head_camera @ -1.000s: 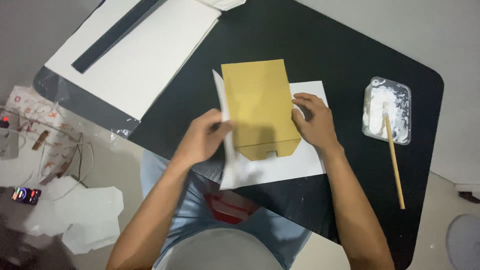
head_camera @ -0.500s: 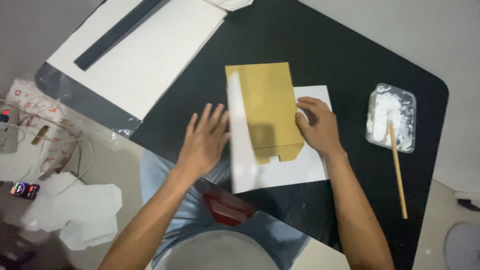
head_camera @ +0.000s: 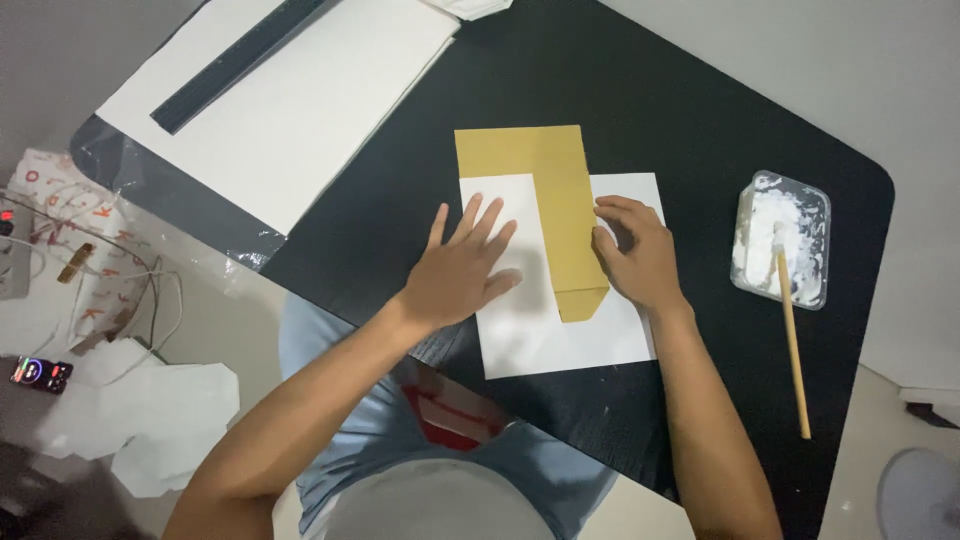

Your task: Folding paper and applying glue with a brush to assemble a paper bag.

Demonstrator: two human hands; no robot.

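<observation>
A mustard-brown paper piece [head_camera: 560, 200] lies on a white sheet [head_camera: 560, 345] on the black table [head_camera: 640, 90]. A white flap [head_camera: 505, 195] is folded flat over the left half of the brown paper. My left hand [head_camera: 462, 268] rests flat on that flap, fingers spread. My right hand [head_camera: 635, 255] presses its fingertips on the white sheet at the brown paper's right edge. Neither hand grips anything.
A clear tub of white paste [head_camera: 780, 238] with a wooden stick [head_camera: 793, 340] stands at the right. A large white board [head_camera: 300, 100] with a dark ruler [head_camera: 235, 65] lies at the upper left. Papers, wires and a phone [head_camera: 40, 373] lie on the floor at the left.
The white flap, upright a second ago, has been folded rightwards and flattened over the brown paper. My left hand let go of its edge and now presses it flat. My right hand stayed.
</observation>
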